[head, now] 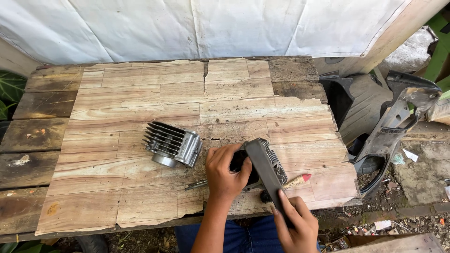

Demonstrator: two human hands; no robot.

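Both hands grip a dark grey, finned metal engine part [265,166], tilted up above the near edge of a pale wood-patterned worktop [140,107]. The left hand [227,173] wraps its curled fingers around the part's left side. The right hand [294,222] closes around its lower end. A silver finned metal cylinder block [172,144] lies just left. Beneath the part lies what may be a wooden-handled tool with a red tip [297,180].
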